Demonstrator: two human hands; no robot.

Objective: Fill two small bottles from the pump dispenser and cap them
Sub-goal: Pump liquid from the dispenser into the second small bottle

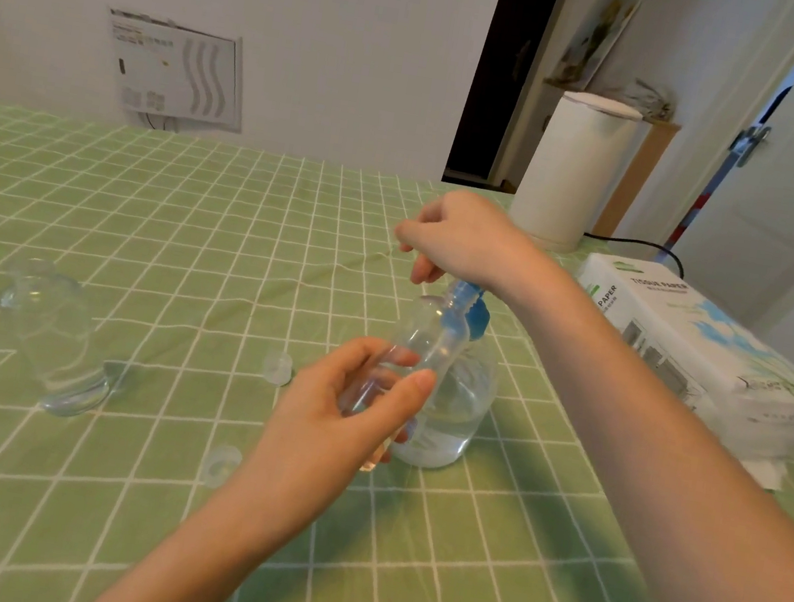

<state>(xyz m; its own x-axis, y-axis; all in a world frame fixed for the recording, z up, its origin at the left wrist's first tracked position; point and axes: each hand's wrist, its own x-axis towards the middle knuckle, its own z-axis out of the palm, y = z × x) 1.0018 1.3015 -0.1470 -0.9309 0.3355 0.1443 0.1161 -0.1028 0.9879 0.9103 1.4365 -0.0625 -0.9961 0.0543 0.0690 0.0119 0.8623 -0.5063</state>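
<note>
Mouth of small clear plastic bottle (pixel 422 341) right at spout of blue pump head (pixel 473 313): that's the relation that counts. Bottle's long axis tilted, neck up and away, base down in left hand (pixel 346 412), fingers and thumb wrapped round lower body. Right hand (pixel 457 237) directly over pump, fingers curled; grip on pump top, cannot tell. Clear round pump dispenser (pixel 459 404) stands on green checked worktop (pixel 190 216), just behind held bottle. Second clear bottle (pixel 54 335) well apart, left side, nearer left hand. Two translucent caps (pixel 277 368) loose between. Press looks next; spout off mouth means spill.
</note>
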